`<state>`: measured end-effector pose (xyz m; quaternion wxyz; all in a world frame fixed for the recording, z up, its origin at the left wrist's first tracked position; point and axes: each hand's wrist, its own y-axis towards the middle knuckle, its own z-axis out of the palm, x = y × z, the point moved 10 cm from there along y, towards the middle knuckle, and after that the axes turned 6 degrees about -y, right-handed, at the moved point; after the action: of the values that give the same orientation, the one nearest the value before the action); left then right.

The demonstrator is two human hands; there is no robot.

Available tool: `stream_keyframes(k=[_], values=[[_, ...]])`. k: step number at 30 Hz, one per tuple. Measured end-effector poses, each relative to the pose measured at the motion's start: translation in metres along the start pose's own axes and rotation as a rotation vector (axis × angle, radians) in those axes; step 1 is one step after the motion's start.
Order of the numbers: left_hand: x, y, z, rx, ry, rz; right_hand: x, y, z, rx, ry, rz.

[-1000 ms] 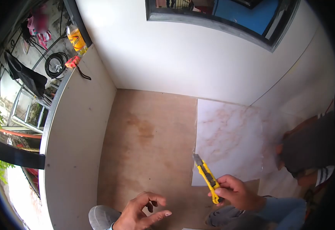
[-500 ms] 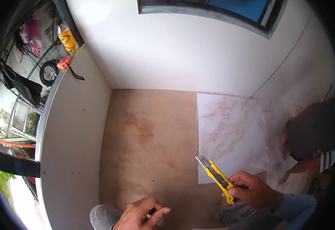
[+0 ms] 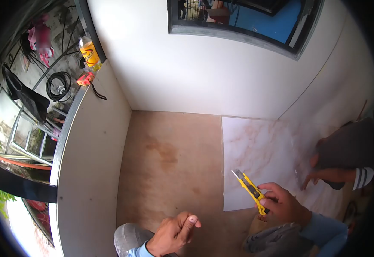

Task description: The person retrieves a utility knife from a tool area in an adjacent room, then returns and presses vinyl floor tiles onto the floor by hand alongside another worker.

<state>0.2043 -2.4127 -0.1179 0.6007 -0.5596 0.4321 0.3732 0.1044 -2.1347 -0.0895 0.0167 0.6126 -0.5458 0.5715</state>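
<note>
A yellow utility knife [image 3: 252, 191] with its blade out is gripped in my right hand [image 3: 283, 204], the blade pointing up and left. Beneath the blade lies a white, pink-veined marble-look sheet [image 3: 255, 150], covering part of the brown floor board [image 3: 165, 158]. My left hand [image 3: 176, 233] is closed in a loose fist near my knee, thumb pressed against the curled fingers, and nothing shows in it. It hovers over the brown board, apart from the knife.
Another person [image 3: 345, 154] crouches at the right, one hand down on the sheet. White walls enclose the floor, with a window [image 3: 242, 21] above. On the low left wall [image 3: 88, 158] stand a yellow-labelled bottle [image 3: 89, 53] and a red tape measure [image 3: 85, 79]. Coiled black cable [image 3: 58, 86] lies beyond.
My view has shifted, so the scene sits lower. My left hand has risen and moved right, its fingers closing. The knife stays in my right hand. The other person's hand has reached further left.
</note>
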Motion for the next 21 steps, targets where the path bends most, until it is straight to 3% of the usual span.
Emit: stream_keyframes(k=[9, 12, 15, 18, 21], values=[[0.014, 0.013, -0.013, 0.047, 0.01, -0.008, 0.005, -0.001, 0.002, -0.07, 0.094, -0.049], [-0.007, 0.014, -0.014, -0.058, 0.079, 0.227, 0.01, -0.003, 0.003, -0.086, 0.073, -0.067], [0.013, 0.012, -0.008, 0.124, -0.046, 0.158, 0.004, -0.002, 0.004, -0.106, 0.066, -0.036], [0.022, 0.009, -0.014, 0.122, -0.186, 0.171, 0.001, -0.001, -0.001, -0.172, 0.083, -0.057], [0.018, 0.005, -0.021, 0.094, -0.268, 0.013, 0.01, -0.002, -0.005, -0.221, 0.052, -0.063]])
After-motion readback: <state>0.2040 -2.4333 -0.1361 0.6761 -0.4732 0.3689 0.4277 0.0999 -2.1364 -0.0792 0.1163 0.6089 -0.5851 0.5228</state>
